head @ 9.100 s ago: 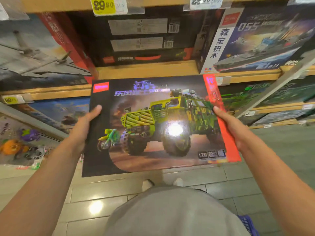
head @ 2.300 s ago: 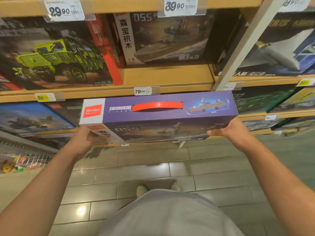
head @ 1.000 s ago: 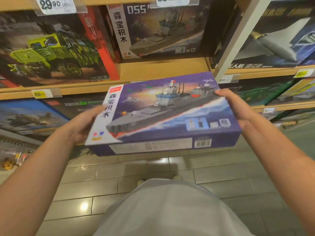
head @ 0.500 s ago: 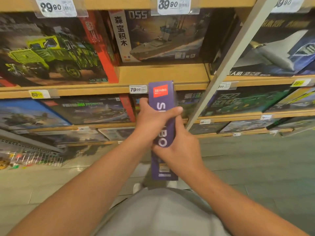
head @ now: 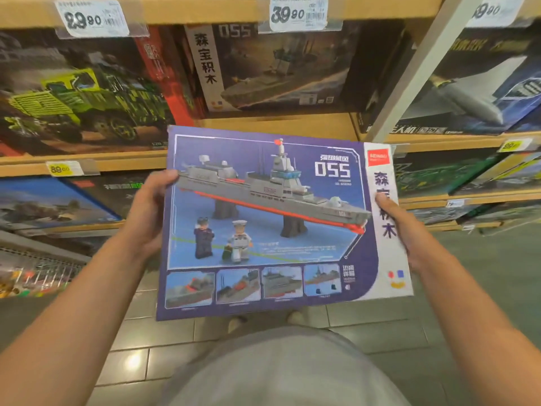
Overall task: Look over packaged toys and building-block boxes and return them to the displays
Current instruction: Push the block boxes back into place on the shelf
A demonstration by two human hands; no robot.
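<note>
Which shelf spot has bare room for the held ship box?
Bare board lies in front of the shelved ship box, between the truck box and the plane box. Lower shelves are packed.

Purple warship box against tan shelves of dark, green and blue cartons.

Flat purple cardboard building-block box (head: pixel 272 224): blue inner panel, grey ship with red lower hull, white "055", white side strip with dark characters and a red logo square; four small picture tiles along the bottom edge. Tan wooden shelf boards (head: pixel 278 124) with white price tags (head: pixel 298 13) in black numerals, plus yellow price tags (head: pixel 60 169). Dark carton with lime-green truck (head: pixel 79 95), red-orange side band. Dark warship carton (head: pixel 278 68) with white strip, grey ship. Blue-and-dark carton with pale grey aircraft (head: pixel 480 89). Grey-green floor tiles (head: pixel 380 323), glossy. Light grey clothing (head: pixel 281 373).
</note>
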